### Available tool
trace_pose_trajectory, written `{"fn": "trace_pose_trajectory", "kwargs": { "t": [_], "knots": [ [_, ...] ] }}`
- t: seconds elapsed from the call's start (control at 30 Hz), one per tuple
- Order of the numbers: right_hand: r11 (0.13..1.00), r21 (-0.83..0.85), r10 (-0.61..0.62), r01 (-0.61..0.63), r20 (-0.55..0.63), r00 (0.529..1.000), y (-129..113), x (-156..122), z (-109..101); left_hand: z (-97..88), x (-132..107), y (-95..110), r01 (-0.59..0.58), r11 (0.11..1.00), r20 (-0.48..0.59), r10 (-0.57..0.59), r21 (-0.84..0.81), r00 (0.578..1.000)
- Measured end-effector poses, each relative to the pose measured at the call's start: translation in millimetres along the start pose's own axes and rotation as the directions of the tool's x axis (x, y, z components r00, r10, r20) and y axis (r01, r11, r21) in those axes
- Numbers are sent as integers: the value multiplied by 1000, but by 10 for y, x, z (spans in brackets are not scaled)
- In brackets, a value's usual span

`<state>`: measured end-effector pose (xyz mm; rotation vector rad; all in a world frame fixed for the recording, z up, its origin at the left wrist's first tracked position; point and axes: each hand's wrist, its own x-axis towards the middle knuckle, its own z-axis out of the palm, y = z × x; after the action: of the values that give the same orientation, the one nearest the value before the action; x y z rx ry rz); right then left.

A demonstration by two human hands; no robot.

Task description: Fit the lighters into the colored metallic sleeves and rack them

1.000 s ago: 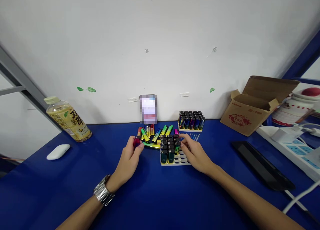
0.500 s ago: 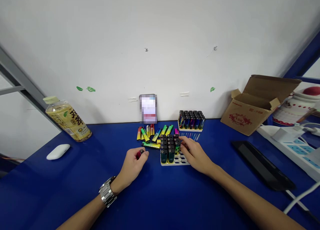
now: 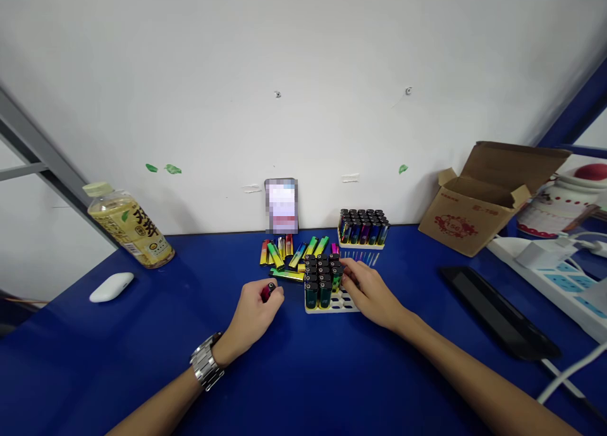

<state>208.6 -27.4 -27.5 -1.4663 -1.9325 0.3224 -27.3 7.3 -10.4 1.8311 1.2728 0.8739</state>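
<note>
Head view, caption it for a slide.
Left hand holds a slim red lighter; right hand rests on a white slotted plastic tray.

You had on your left a clear plastic bottle of yellow tea (image 3: 129, 226), its label printed with large dark Chinese characters, on your right a brown cardboard box (image 3: 474, 220) with a red round stamp and red lettering too small to read, nothing else legible.

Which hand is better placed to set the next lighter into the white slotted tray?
Probably the left: the left hand grips a red lighter close beside the white slotted plastic tray, whereas the right hand rests against the tray's right side and appears to hold nothing loose.
</note>
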Motion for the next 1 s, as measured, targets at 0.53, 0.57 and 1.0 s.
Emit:
{"fn": "trace_pose_trajectory", "kwargs": {
  "t": [0.53, 0.57, 1.0],
  "knots": [
    [1000, 4, 24, -24, 35, 999, 20, 3, 6, 11, 18, -20, 13, 1000, -4, -13, 28, 1000],
    [999, 4, 31, -32, 44, 999, 17, 4, 4, 11, 20, -22, 13, 999, -4, -13, 30, 1000],
    [998, 56, 29, -30, 17, 999, 5, -6, 10, 22, 18, -49, 6, 997, -38, -4, 73, 999]
  ]
}}
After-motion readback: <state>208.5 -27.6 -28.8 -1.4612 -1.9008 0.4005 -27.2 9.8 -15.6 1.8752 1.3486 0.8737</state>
